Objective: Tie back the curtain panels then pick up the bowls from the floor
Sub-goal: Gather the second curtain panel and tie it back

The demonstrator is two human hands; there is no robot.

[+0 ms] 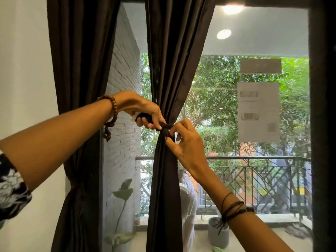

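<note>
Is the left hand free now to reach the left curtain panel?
Probably not: the left hand grips the tie around the middle curtain panel; the left curtain panel hangs unobstructed beside it.

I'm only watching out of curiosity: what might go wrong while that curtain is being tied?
The tie band is only pinched by the left hand and right hand, so the knot could slip and the middle curtain panel fall open again. Pulling hard might also strain the fabric above.

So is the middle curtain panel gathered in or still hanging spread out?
Gathered. The middle curtain panel narrows to a tight bunch where the left hand and right hand grip the dark tie-back wrapped around it.
</note>
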